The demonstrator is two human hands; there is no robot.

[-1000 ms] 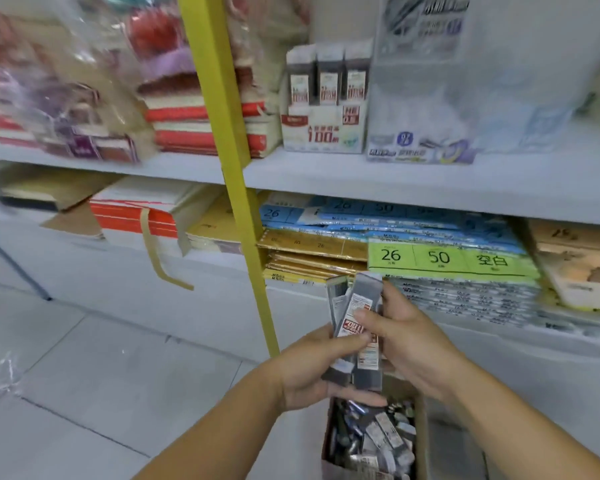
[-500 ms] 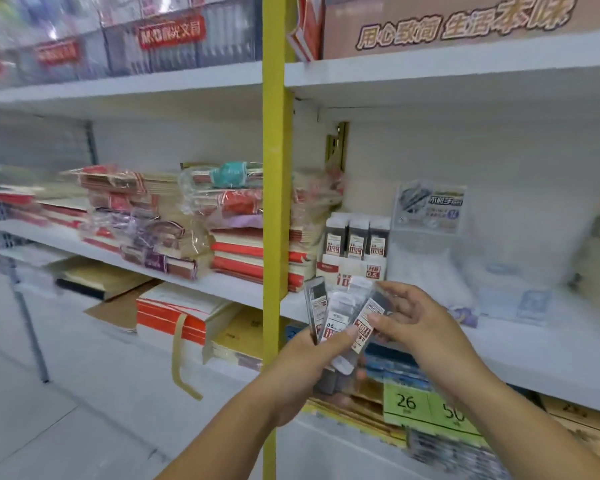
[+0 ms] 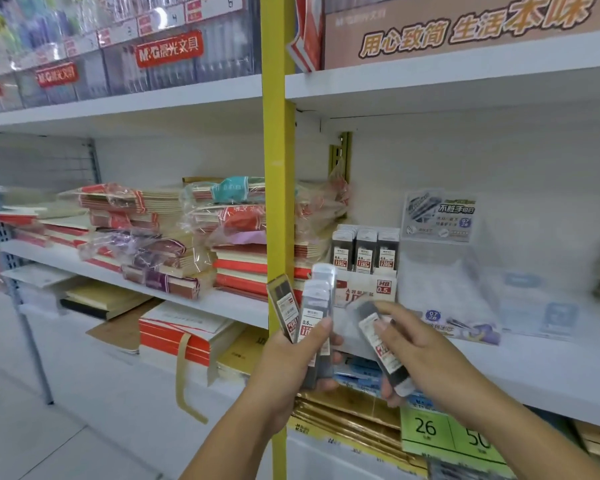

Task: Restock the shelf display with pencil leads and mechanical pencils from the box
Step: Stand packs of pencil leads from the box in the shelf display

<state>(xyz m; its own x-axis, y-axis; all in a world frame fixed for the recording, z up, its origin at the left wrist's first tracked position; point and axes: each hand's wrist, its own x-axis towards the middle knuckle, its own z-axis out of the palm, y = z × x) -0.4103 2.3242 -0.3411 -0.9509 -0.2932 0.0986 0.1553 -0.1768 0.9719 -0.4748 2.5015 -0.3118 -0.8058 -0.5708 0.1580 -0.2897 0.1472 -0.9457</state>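
Grey and clear plastic: the slim lead cases (image 3: 303, 320) fanned upright in the left hand (image 3: 293, 362), at least three, maybe more packed behind
Left grip: thumb pressed across the front labels, fingers curled round the back, pinching the fan together
Single lead case (image 3: 383, 348): one, tilted with its top leaning left, blurred so its label is hard to read
Right grip: the right hand (image 3: 421, 356) pinches this one case, thumb on the front, fingertips underneath; it sits just right of the fan, not touching it
Display box (image 3: 364, 289): white and red, marked HB 0.5, on the middle shelf (image 3: 551, 372) just beyond both hands; three front cases show in a row, more cut off behind them
Clear display stand (image 3: 440, 237): one, right of the box; small print not legible
Yellow post (image 3: 278, 168): one upright, hiding part of the stacked notebooks (image 3: 174, 244) at the left
Green labels (image 3: 444, 434): two numbers readable, 26 and a partly cut-off 50, on the lower shelf near the right forearm
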